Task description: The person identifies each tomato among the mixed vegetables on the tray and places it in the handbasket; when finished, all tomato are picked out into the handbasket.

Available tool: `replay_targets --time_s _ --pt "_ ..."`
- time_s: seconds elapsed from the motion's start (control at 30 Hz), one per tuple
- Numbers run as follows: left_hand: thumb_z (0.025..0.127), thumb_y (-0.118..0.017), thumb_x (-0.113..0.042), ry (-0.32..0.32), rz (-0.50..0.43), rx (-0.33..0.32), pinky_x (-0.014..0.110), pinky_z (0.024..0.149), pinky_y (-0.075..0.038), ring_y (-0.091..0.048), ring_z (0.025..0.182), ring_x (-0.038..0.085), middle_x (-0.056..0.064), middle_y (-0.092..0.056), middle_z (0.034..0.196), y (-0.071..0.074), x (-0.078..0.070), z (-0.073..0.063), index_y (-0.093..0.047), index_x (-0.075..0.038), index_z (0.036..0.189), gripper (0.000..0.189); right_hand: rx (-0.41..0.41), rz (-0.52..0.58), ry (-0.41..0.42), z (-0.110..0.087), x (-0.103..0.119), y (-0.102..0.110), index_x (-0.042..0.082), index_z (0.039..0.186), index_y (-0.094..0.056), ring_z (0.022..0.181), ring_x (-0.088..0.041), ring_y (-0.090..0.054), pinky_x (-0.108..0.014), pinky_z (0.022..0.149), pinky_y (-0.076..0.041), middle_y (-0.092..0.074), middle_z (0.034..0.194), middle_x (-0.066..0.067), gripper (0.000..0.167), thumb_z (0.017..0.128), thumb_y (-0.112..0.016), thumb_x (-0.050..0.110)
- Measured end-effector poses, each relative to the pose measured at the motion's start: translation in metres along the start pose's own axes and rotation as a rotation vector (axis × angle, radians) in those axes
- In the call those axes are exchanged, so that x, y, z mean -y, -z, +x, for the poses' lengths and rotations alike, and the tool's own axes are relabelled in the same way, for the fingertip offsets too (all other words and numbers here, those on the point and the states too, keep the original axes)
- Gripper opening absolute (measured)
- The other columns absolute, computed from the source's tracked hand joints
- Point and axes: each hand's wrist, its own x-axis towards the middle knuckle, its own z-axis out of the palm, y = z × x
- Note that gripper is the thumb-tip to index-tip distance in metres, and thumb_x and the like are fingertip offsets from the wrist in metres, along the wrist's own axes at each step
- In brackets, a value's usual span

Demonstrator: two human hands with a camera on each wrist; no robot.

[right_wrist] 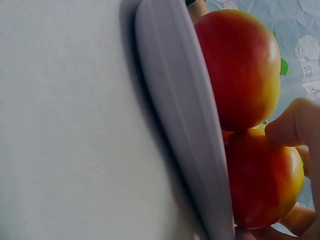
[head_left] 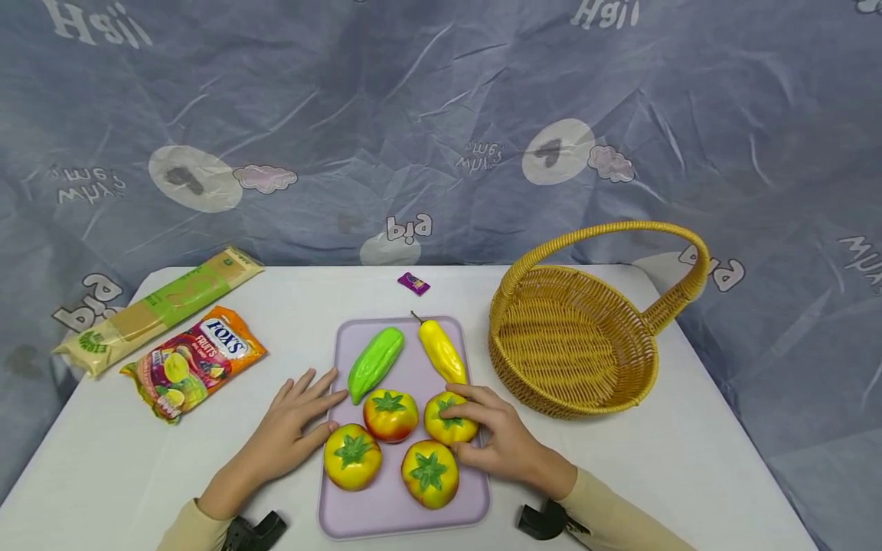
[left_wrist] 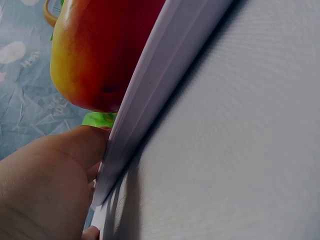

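A lilac tray [head_left: 386,519] holds several yellow-red tomatoes with green star-shaped leaf tops, a green pepper [head_left: 375,363] and a yellow pepper [head_left: 441,350]. My right hand [head_left: 503,432] grips the upper right tomato [head_left: 434,419], its thumb at the near side and fingers over the top and far side. In the right wrist view this held tomato [right_wrist: 262,180] rests against another tomato [right_wrist: 240,70], both over the tray rim [right_wrist: 185,100]. My left hand [head_left: 289,425] has its fingers spread, touching the tray's left edge beside the lower left tomato [head_left: 352,458].
A wicker basket [head_left: 572,405] with a tall handle stands right of the tray. On the left lie a long noodle packet [head_left: 165,306] and an orange Fox's candy bag [head_left: 200,360]. One small purple wrapped candy [head_left: 414,283] lies behind the tray. Patterned grey-blue cloth hangs behind the white table.
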Motion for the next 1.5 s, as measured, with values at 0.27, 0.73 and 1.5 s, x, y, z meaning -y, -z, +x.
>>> replay_targets --time_s 0.27,0.73,1.5 --pt "0.093 -0.072 -0.027 -0.027 0.005 -0.025 0.079 0.113 -0.020 -0.035 0.146 0.054 0.012 -0.049 0.157 -0.001 -0.002 0.002 -0.068 -0.020 0.135 0.042 0.072 -0.040 -0.028 0.001 0.005 0.007 0.021 0.114 -0.075 0.126 -0.027 -0.063 -0.040 0.106 -0.054 -0.062 0.141 -0.015 0.042 0.073 -0.080 0.012" --pt "0.093 -0.072 -0.027 -0.030 0.007 -0.037 0.079 0.112 -0.021 -0.037 0.145 0.054 0.012 -0.050 0.156 -0.003 -0.002 0.000 -0.069 -0.020 0.134 0.041 0.185 -0.002 -0.028 0.002 0.005 0.015 0.021 0.122 -0.072 0.136 -0.034 -0.057 -0.044 0.111 -0.050 -0.056 0.149 -0.018 0.044 0.079 -0.079 0.011" --pt "0.093 -0.072 -0.029 0.011 -0.004 -0.009 0.078 0.114 -0.019 -0.034 0.148 0.052 0.012 -0.049 0.158 -0.002 -0.001 0.000 -0.068 -0.019 0.135 0.043 0.184 0.029 -0.008 0.003 0.002 0.018 0.020 0.124 -0.071 0.134 -0.035 -0.058 -0.041 0.111 -0.051 -0.056 0.147 -0.020 0.043 0.082 -0.082 0.013"
